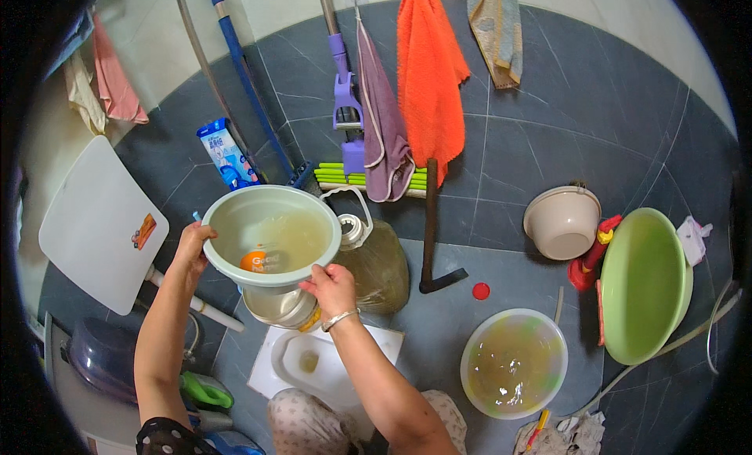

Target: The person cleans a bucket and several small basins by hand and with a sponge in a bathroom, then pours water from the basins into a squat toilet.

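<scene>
Both hands grip a pale green plastic basin (pixel 235 220) with cloudy yellowish water in it and an orange printed mark inside. My left hand (pixel 192 243) holds its left rim. At the lower right rim, my right hand (pixel 333 287) has its thumb over the edge; a bracelet circles that wrist. The basin is held above a pale bucket (pixel 282 308), which it partly hides. Just right of the basin stands a large clear plastic jug (pixel 379 273) with a white handle and dark, murky contents. Below the bucket is a white squat toilet (pixel 329 361) set in the floor.
A round basin of yellowish water (pixel 511 361) sits on the floor at right, near a red cap (pixel 480 291). A hoe-like tool (pixel 430 237) leans on the wall. Further right are a beige basin (pixel 564 220), a red plunger (pixel 581 273) and a green basin (pixel 640 284).
</scene>
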Demonstrator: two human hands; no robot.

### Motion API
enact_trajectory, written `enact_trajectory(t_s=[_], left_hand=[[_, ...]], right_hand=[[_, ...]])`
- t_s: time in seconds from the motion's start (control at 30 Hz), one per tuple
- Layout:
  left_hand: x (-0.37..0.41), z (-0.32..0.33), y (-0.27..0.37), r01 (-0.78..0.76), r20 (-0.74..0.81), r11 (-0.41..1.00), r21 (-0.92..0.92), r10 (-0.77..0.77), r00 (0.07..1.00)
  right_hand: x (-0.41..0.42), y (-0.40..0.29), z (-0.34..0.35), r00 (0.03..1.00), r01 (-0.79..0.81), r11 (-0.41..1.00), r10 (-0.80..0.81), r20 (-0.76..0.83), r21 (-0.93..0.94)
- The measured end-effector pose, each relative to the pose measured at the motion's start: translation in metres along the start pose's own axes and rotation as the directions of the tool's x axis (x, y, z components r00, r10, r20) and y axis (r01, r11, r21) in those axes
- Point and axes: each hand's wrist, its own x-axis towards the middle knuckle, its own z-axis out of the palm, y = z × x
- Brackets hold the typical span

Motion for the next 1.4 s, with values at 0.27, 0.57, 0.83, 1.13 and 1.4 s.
enact_trajectory(t_s=[0.27,0.57,0.83,1.13,1.4], left_hand=[[0.002,0.001,0.008,-0.003,0.027,0.996,0.085,0.001,1.0],[-0.001,0.014,0.018,-0.017,0.015,0.998,0.064,0.016,1.0],[0.0,0.011,0.023,-0.019,-0.019,0.996,0.086,0.021,1.0],[0.007,0.008,0.026,-0.026,-0.008,0.992,0.124,0.027,1.0],[0.003,0.018,0.032,-0.024,0.005,0.992,0.126,0.023,1.0]], right_hand=[[-0.006,-0.009,0.001,1.0,-0.019,0.999,0.02,-0.019,0.039],[0.001,-0.006,-0.001,1.0,-0.02,0.999,0.02,-0.001,0.038],[0.002,-0.003,0.004,1.0,-0.025,0.999,0.025,-0.009,0.04],[0.002,-0.003,0.006,0.999,-0.032,0.998,0.033,-0.011,0.063],[0.002,-0.006,0.005,1.0,-0.021,0.995,0.021,-0.007,0.095]])
